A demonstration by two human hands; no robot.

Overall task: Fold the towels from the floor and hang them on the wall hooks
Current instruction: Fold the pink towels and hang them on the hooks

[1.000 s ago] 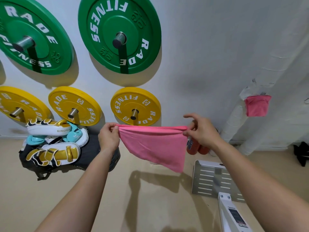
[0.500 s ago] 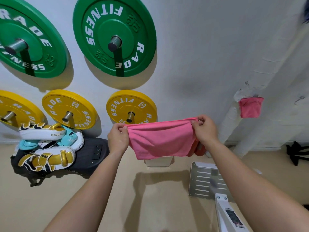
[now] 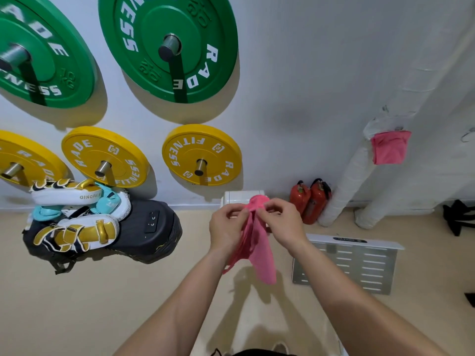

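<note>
Pink towel (image 3: pixel 262 258) edges together between left hand (image 3: pixel 226 228) and right hand (image 3: pixel 282 224), floor (image 3: pixel 102 304) below

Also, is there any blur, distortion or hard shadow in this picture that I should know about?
Head view: the wide lens stretches the green plates into ovals; they throw soft shadows on the wall; the pink towel, pinched by the left hand and right hand, looks slightly smeared and shades the floor below it; no strong glare.
</note>
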